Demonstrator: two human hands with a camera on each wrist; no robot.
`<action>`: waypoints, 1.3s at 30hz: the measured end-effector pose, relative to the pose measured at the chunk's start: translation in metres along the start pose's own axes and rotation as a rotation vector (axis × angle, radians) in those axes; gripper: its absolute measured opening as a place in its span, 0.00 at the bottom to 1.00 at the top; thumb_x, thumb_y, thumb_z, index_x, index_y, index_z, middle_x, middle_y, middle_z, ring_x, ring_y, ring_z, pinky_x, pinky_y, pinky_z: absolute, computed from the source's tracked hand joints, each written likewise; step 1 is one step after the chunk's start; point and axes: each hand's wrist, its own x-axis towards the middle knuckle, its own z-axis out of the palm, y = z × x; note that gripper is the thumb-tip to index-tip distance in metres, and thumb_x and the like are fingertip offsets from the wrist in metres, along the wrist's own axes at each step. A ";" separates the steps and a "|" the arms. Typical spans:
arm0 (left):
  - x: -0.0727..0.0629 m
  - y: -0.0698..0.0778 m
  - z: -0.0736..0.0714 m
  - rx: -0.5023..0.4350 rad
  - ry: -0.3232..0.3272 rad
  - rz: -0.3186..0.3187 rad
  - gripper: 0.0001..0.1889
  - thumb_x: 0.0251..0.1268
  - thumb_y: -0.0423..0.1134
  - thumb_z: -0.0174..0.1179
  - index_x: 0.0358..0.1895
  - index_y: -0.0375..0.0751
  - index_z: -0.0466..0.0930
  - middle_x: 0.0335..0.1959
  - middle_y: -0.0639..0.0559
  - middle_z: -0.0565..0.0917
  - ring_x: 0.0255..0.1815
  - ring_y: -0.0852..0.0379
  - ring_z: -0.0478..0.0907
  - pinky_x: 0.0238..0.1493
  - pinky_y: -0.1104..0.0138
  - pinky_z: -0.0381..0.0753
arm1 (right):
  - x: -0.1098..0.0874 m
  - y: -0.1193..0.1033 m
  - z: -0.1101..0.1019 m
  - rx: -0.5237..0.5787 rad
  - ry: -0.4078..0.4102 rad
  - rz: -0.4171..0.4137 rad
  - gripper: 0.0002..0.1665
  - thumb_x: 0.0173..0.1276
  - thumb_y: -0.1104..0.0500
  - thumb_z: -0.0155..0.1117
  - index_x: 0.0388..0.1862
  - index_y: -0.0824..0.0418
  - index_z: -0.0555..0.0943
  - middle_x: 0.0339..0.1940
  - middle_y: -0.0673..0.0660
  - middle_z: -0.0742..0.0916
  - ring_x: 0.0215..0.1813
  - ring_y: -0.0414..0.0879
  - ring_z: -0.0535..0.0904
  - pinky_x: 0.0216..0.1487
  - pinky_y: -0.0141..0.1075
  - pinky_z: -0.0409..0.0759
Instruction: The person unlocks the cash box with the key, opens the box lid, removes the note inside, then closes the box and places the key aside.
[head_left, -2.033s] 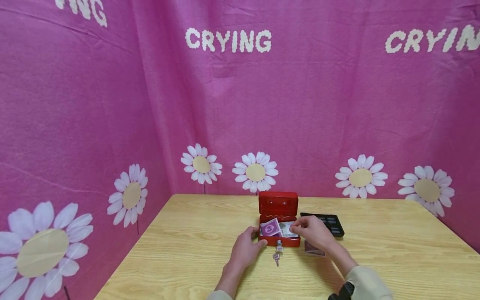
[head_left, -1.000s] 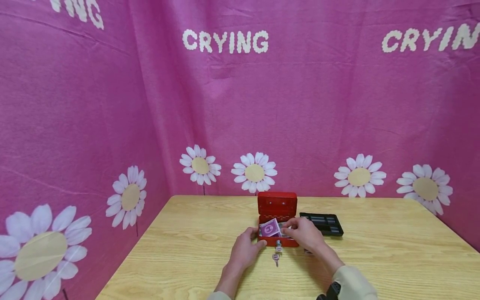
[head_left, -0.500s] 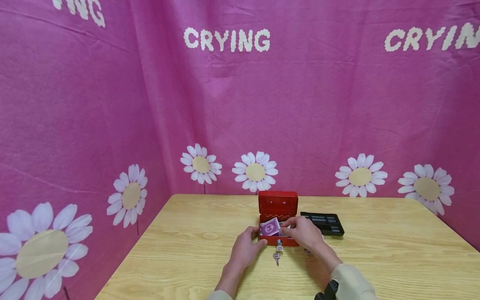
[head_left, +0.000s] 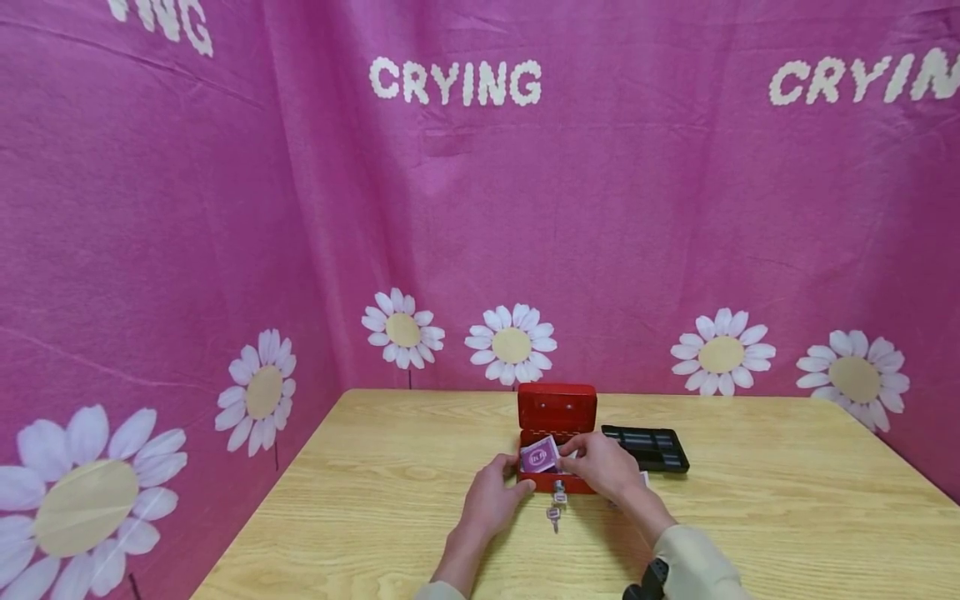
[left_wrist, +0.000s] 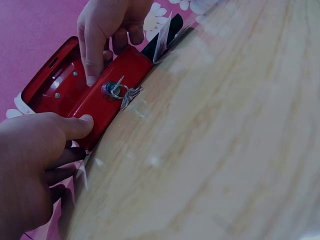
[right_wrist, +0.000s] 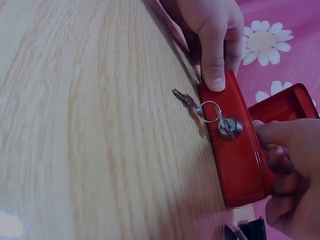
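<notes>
- The left hand grips the left end of the small red metal box, thumb against its front face.
- The box stands on the pale wood-grained table, lid raised.
- The right hand reaches inside, fingers bent beside the purple-and-white paper note; whether it pinches anything, I cannot tell.
- Silver metal keys are ringed to the front lock.
- A black compartmented tray lies right of the box.

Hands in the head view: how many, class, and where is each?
2: the left hand at the left end of the red box, thumb on its front; the right hand, fingers at the open interior. None seems hidden.
</notes>
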 end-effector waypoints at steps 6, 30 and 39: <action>0.000 0.000 0.000 -0.004 0.001 -0.001 0.24 0.66 0.41 0.65 0.63 0.39 0.75 0.61 0.43 0.81 0.65 0.44 0.76 0.67 0.47 0.73 | 0.000 -0.002 0.001 -0.016 -0.006 0.014 0.12 0.62 0.51 0.72 0.40 0.55 0.87 0.30 0.50 0.82 0.33 0.45 0.73 0.31 0.35 0.67; 0.000 0.000 -0.001 -0.002 0.007 0.044 0.24 0.66 0.40 0.66 0.62 0.36 0.75 0.59 0.41 0.83 0.63 0.43 0.78 0.66 0.47 0.74 | -0.003 -0.004 0.003 0.046 0.002 0.047 0.07 0.63 0.51 0.70 0.34 0.53 0.88 0.30 0.48 0.85 0.34 0.44 0.74 0.32 0.35 0.69; -0.002 0.001 -0.001 0.001 0.012 0.053 0.24 0.65 0.40 0.66 0.62 0.35 0.76 0.58 0.40 0.83 0.63 0.43 0.78 0.66 0.47 0.74 | -0.005 0.000 0.003 0.095 0.034 0.043 0.08 0.64 0.51 0.68 0.36 0.53 0.89 0.37 0.49 0.88 0.37 0.43 0.76 0.35 0.35 0.72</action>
